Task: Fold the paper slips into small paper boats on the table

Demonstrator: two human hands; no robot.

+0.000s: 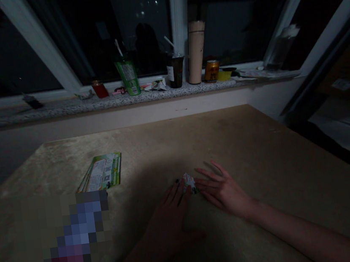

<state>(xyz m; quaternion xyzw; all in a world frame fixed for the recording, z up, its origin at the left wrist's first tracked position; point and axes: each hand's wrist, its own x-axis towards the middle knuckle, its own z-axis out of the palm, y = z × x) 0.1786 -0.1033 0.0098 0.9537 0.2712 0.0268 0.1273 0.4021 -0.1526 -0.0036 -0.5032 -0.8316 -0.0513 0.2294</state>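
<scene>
A small folded piece of printed paper (188,181), whitish with dark and green marks, lies on the table between my hands. My left hand (168,219) rests palm down with its fingers stretched out, the fingertips on the paper's left side. From the right, my right hand (228,189) reaches in with its fingers spread. Its lower fingertips touch or nearly touch the paper's right edge, while the others hover over the tabletop. Fingers cover part of the paper, so its full shape is hidden.
Several green printed leaflets (103,172) lie fanned on the tan table (151,146) at left. Nearer me is a pixelated blue shape (79,236). The windowsill (154,95) holds a green container (129,77), a dark cup (175,71), a beige bottle (196,54) and a gold can (212,71).
</scene>
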